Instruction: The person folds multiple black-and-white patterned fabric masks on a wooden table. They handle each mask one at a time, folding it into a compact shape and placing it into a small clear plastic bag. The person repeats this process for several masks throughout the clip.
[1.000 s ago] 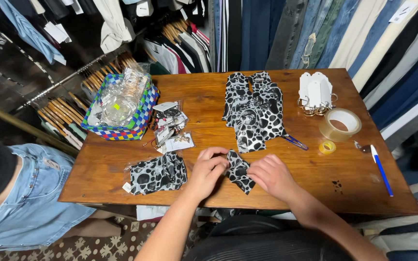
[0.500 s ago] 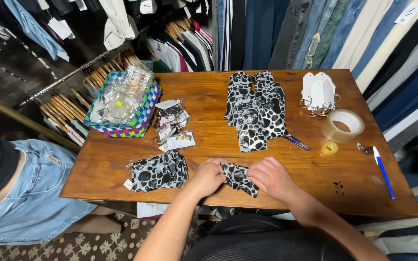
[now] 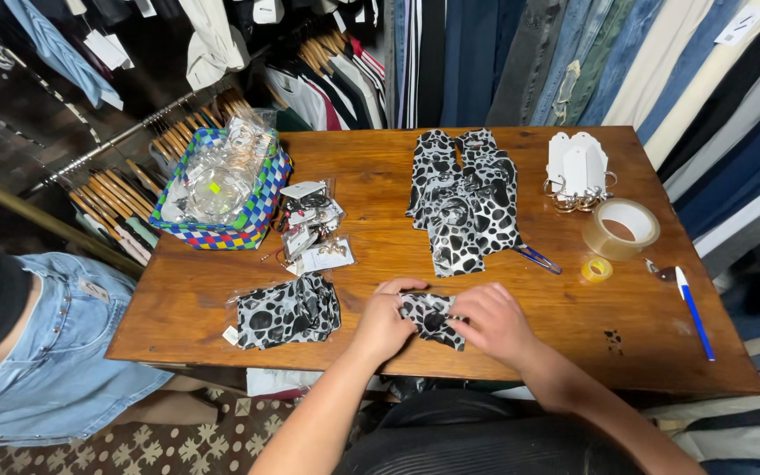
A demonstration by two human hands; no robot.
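From the head camera, looking down: the left hand and the right hand meet near the front edge of the wooden table, both gripping a small black-and-white spotted pouch that lies on the wood between them. The fingers of each hand are curled in and pinching the pouch's ends, the left at its near-left corner and the right over its right side; the fingertips themselves are partly hidden under the fabric. This looks like the folding or flattening of a single pouch, and the next move seems to call for keeping both edges aligned while pressing it flat, with a steady pinch on both sides so the slick material does not spring open. Just left of the left hand lies a heap of finished spotted pouches, near enough to be nudged by the forearm. Farther back in the middle sits a spread stack of flat spotted bags, with a blue-handled tool poking out at its lower right. At back left stands a chequered woven basket full of clear packets, and small packets of jewellery lie beside it. To the right are white card tags, a roll of clear tape, a small yellow tape roll and a blue pen, all well apart from the hands.
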